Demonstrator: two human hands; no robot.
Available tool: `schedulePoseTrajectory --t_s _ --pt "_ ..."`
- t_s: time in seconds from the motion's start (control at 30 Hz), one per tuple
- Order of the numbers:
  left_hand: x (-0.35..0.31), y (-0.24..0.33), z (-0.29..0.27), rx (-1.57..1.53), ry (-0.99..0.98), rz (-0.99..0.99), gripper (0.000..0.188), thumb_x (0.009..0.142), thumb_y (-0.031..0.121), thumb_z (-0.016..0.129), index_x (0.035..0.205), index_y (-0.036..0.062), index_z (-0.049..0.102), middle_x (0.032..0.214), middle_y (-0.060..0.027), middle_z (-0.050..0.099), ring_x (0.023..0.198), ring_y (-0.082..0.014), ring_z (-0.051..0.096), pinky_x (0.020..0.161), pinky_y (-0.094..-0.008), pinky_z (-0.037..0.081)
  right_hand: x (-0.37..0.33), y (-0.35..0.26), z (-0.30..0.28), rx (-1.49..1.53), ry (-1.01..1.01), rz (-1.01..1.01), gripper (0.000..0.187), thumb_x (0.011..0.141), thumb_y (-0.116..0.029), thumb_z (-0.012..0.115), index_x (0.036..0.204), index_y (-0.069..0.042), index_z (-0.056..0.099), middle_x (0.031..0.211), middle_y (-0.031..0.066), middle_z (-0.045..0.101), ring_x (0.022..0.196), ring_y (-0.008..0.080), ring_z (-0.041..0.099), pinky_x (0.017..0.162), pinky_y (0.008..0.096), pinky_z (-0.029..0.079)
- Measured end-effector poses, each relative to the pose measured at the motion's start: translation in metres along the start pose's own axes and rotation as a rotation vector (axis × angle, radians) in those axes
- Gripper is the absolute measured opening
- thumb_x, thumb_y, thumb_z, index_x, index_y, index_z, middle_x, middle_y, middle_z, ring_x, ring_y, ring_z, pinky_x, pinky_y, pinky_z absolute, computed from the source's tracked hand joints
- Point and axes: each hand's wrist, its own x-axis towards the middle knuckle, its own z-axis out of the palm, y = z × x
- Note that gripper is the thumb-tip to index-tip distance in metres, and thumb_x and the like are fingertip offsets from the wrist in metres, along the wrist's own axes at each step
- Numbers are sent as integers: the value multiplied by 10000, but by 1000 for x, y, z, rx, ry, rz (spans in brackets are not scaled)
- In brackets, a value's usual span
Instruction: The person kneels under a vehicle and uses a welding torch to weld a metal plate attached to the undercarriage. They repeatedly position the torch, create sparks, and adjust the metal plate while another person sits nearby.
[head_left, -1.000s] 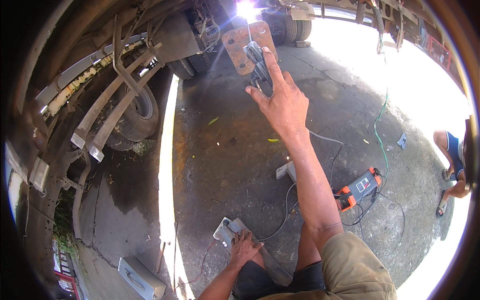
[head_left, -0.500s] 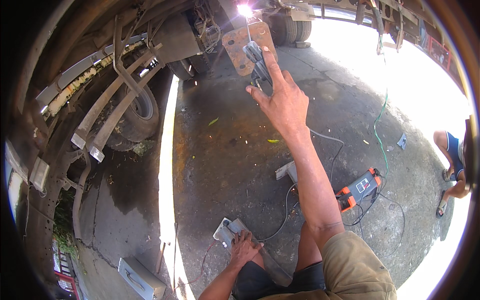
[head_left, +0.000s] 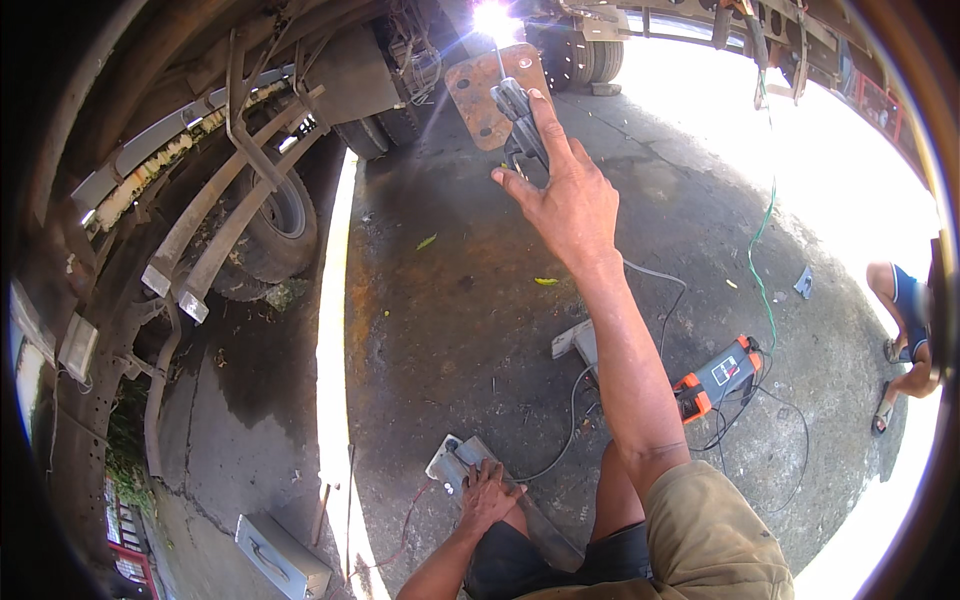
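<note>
My right hand (head_left: 575, 205) reaches up and forward, closed round the handle of a welding electrode holder (head_left: 520, 115). A thin welding rod (head_left: 501, 65) runs up from its jaws to a bright arc (head_left: 494, 20) at the top. Just behind the holder hangs a rusty steel plate (head_left: 477, 100) with holes. Low in the view, my left hand (head_left: 488, 497) lies over my knee and a long grey metal piece (head_left: 545, 535), its fingers apart. Beside those fingers a flat light metal end with a dark clamp-like part (head_left: 447, 458) shows.
An orange and grey welding machine (head_left: 722, 378) stands at right with cables round it. A green cable (head_left: 757, 240) hangs beyond. Another person's legs (head_left: 905, 320) show far right. Truck frame bars (head_left: 225, 235) and a wheel (head_left: 285, 215) fill the left. A grey metal box (head_left: 280, 555) lies lower left.
The arc glows larger and brighter, with more sparks near the truck wheels. My right hand and the holder have shifted only slightly. My left hand keeps its place.
</note>
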Motion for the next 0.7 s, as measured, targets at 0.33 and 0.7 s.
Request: schedulePoseTrajectory --t_s 0.33,0.7 --pt "0 0 -1 1 -4 0 964 897 702 669 1587 59 469 1695 -232 316 1573 -475 255 1255 -632 247 2 9 4 166 96 -47 986 854 -475 843 1658 -334 290 1046 160 712 956 379 745 810 501 615" --pt "-2 1 0 -7 10 4 952 899 704 661 1579 63 479 1686 -246 326 1569 -487 255 1252 -633 250 -23 8 -9 243 35 33 1016 829 -436 880 1665 -279 325 1268 128 743 1068 319 751 909 450 605"
